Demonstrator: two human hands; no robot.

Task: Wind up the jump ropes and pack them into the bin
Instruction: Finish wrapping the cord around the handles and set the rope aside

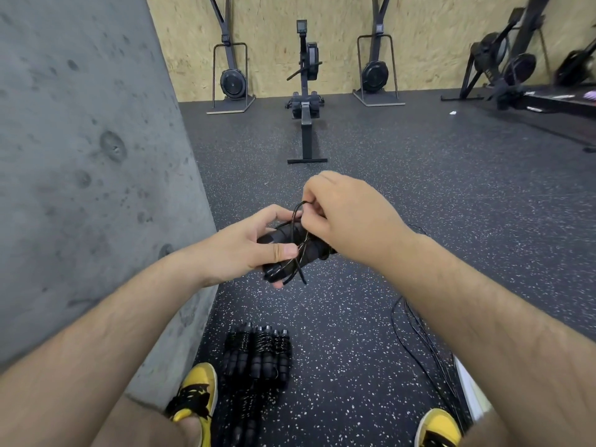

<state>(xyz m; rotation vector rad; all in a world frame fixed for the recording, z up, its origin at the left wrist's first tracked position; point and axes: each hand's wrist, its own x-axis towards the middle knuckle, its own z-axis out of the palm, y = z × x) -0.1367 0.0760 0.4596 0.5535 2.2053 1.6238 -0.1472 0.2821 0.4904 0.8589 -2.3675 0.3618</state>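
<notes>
While our left hand (245,246) clasps the pair of black foam-padded handles (292,250) side by side, thumb pressed across the top and fingers curled beneath, our right hand (342,214) pinches a thin, glossy black cord (298,209) between fingertips just above them. That cord arcs up in a small loop and crosses the handles in several slanting turns, with two short stiff ends poking out below the bundle. We hold all of this in the air over a dark rubber floor (371,156) flecked with pale specks.

Down between our yellow-and-black shoes (198,391) lies a tidy stack of wound jump ropes (258,353), their ribbed handles packed in rows and touching one another. To our right, loose cord (419,346) trails in long thin curves across the floor, beside a white flat edge (467,388) we cannot identify. A rough, pitted concrete wall (80,156) rises at our left; a rowing machine (306,91) stands ahead against chipboard panelling (274,27).
</notes>
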